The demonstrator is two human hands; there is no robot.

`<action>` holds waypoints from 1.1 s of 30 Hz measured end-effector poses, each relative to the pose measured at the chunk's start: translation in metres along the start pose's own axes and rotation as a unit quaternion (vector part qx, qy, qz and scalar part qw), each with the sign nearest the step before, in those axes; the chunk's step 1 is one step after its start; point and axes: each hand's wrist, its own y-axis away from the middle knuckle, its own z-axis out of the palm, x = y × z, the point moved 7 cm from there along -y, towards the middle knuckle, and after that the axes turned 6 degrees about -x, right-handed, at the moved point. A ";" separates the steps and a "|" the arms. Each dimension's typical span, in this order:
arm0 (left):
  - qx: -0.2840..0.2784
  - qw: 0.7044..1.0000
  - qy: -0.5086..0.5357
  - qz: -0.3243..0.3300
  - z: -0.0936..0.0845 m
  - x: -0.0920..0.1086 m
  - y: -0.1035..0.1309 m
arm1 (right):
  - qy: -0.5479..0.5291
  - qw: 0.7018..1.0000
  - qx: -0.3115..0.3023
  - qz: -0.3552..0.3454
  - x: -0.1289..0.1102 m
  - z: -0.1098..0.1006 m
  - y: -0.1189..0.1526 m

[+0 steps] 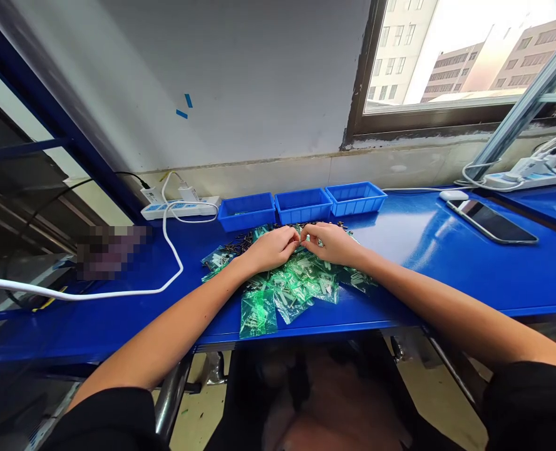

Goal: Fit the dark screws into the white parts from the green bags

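My left hand and my right hand meet above a pile of small green-tinted plastic bags. Thumb and fingers are pinched together on both; whatever lies between the fingertips is too small to make out. White stick-like pieces show through the clear bags. One bag lies nearest the table's front edge. Dark, thin metal pieces that look like screws are heaped behind and to the left of my hands, partly hidden by them.
Three blue plastic bins stand in a row behind the pile: a left bin, a middle bin and a right bin. A white cable crosses the blue table on the left. A phone lies at right, near a power strip.
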 end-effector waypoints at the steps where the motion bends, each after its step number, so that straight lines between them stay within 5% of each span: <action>1: 0.000 1.000 0.002 0.001 0.000 0.000 0.000 | 0.001 1.000 0.004 -0.001 0.000 0.000 0.000; 15: 0.003 1.000 -0.006 -0.002 0.000 -0.001 -0.001 | 0.015 0.997 0.028 0.065 0.009 -0.003 -0.001; 22: 0.007 1.000 -0.006 0.005 0.000 0.001 0.000 | -0.009 1.000 0.017 0.002 0.004 0.001 -0.001; 33: 0.005 1.000 -0.020 0.007 0.001 0.000 0.000 | -0.001 1.000 0.006 0.016 0.004 0.002 -0.002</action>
